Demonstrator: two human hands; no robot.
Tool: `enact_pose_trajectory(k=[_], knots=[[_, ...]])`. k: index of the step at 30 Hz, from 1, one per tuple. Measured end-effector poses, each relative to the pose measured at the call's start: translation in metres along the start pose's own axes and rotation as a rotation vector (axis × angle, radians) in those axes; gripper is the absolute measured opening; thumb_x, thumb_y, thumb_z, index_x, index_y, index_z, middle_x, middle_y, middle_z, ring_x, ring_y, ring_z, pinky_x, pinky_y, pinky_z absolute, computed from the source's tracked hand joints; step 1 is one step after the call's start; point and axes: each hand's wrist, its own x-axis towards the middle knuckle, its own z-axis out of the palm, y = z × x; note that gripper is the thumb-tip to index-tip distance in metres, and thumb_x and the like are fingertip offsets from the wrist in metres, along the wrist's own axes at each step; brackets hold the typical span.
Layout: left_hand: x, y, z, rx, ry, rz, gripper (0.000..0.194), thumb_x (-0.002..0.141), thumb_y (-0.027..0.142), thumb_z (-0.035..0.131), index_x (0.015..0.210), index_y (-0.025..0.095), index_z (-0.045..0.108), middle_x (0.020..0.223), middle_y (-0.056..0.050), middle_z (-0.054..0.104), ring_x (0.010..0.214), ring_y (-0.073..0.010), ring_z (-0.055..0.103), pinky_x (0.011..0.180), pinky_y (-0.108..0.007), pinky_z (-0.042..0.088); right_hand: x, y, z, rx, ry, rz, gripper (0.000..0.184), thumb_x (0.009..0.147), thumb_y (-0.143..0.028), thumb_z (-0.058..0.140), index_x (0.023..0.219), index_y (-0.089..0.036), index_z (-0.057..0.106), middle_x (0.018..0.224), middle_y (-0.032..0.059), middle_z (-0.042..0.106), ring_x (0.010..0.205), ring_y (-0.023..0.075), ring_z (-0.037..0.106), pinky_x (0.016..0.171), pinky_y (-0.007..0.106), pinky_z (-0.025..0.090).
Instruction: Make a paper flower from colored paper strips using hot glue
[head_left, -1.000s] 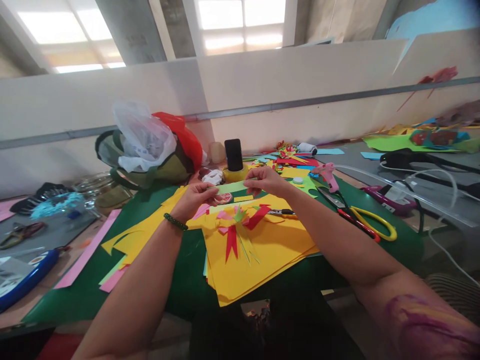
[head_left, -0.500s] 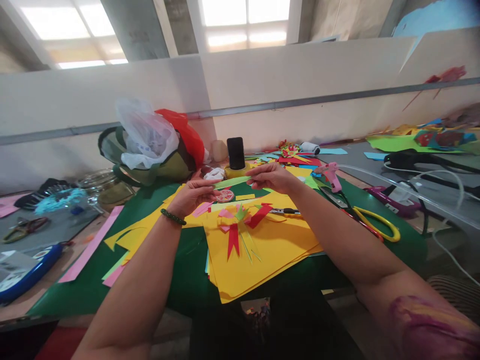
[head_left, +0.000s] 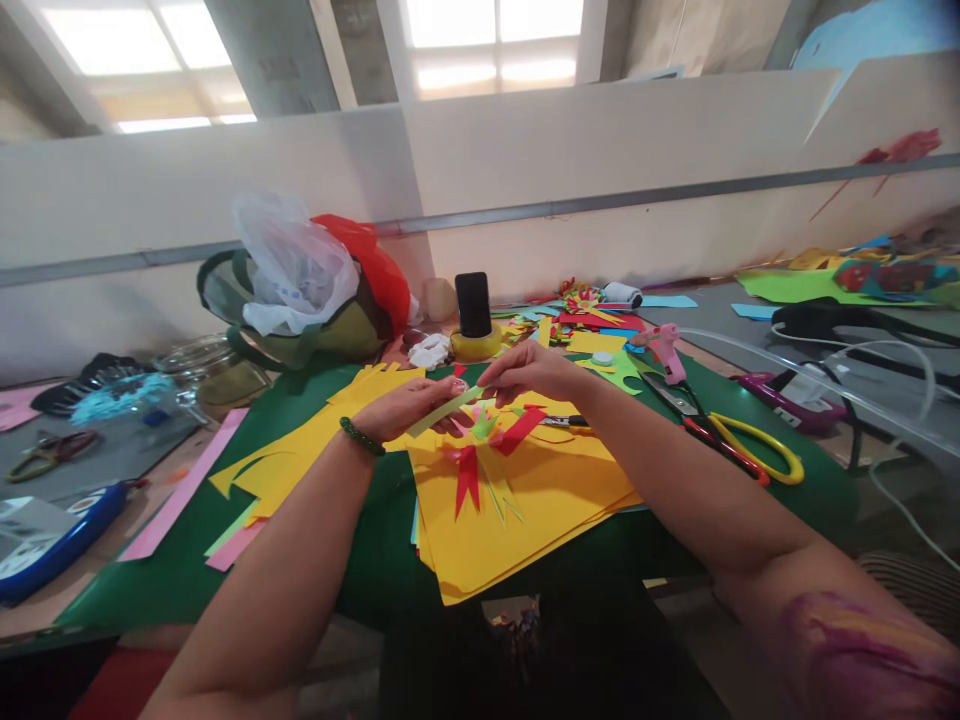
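Light green strip [head_left: 444, 412]: it is held above the bench, just beyond the paper bow [head_left: 484, 430], slanting with its lower end toward 8 o'clock and its upper end toward 2.
Right hand [head_left: 534, 372]: at 2 o'clock from the strip, thumb and fingers pinching its upper end.
Left hand [head_left: 397, 408]: at 9 o'clock, fingers reaching under the strip; whether they grip it cannot be told.
Change in the strip: half a second ago it spans the gap between both hands, nearly level; now it tilts, lying over the left fingers, and the hands are closer together. This suggests handling has passed from stretching to turning it, with the strip seemingly attached to nothing.
Paper bow: at 4 o'clock, red tails spread, on yellow sheets [head_left: 540, 530].
Scissors [head_left: 739, 445]: at 3 o'clock, well apart from the strip.
Pink glue gun [head_left: 663, 350]: between 2 and 3 o'clock.
Phone [head_left: 473, 305]: upright, near 12 o'clock.
Bag [head_left: 319, 335]: at 10 o'clock, at the far side of the bench [head_left: 379, 515].
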Motion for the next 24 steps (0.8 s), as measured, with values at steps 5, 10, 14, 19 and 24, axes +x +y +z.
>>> enact_pose_trajectory(k=[5, 10, 14, 19, 24], knots=[[0.001, -0.004, 0.004, 0.107, -0.148, 0.059, 0.055, 0.068, 0.065, 0.075, 0.086, 0.013, 0.073, 0.079, -0.012, 0.077, 0.065, -0.0181, 0.070, 0.066, -0.028, 0.054, 0.002, 0.005, 0.004, -0.102, -0.051, -0.024, 0.020, 0.062, -0.025, 0.079, 0.080, -0.015, 0.079, 0.070, 0.0036, 0.075, 0.059, 0.0128, 0.070, 0.057, 0.021, 0.057], [0.000, -0.001, 0.005, 0.187, -0.168, 0.117, 0.050, 0.070, 0.060, 0.075, 0.092, 0.015, 0.074, 0.091, -0.009, 0.077, 0.077, -0.0198, 0.073, 0.070, -0.028, 0.054, 0.003, 0.007, 0.004, -0.183, -0.061, -0.046, 0.019, 0.067, -0.023, 0.075, 0.083, -0.014, 0.079, 0.067, 0.0026, 0.075, 0.058, 0.0129, 0.070, 0.057, 0.021, 0.057], [0.000, -0.001, 0.005, 0.179, -0.208, 0.176, 0.040, 0.069, 0.052, 0.080, 0.088, 0.016, 0.074, 0.094, -0.008, 0.076, 0.077, -0.0192, 0.072, 0.072, -0.028, 0.055, 0.000, 0.002, 0.005, -0.175, -0.052, 0.012, 0.028, 0.072, -0.022, 0.071, 0.099, -0.014, 0.076, 0.064, 0.0014, 0.074, 0.053, 0.0123, 0.068, 0.054, 0.021, 0.057], [0.001, -0.005, -0.005, 0.089, -0.139, 0.138, 0.036, 0.069, 0.050, 0.080, 0.076, 0.015, 0.072, 0.073, -0.007, 0.075, 0.053, -0.0117, 0.063, 0.055, -0.023, 0.050, -0.004, -0.007, 0.001, -0.154, 0.017, 0.017, 0.025, 0.076, -0.022, 0.069, 0.099, -0.013, 0.073, 0.067, 0.0021, 0.074, 0.052, 0.0111, 0.068, 0.053, 0.019, 0.055], [-0.001, -0.003, -0.013, 0.080, -0.051, 0.204, 0.033, 0.071, 0.047, 0.077, 0.069, 0.016, 0.068, 0.058, -0.001, 0.066, 0.038, -0.0049, 0.043, 0.039, -0.019, 0.033, -0.006, -0.008, -0.002, -0.139, 0.036, -0.118, 0.060, 0.069, -0.023, 0.079, 0.126, -0.016, 0.062, 0.081, 0.0009, 0.074, 0.071, 0.0117, 0.071, 0.063, 0.019, 0.055]])
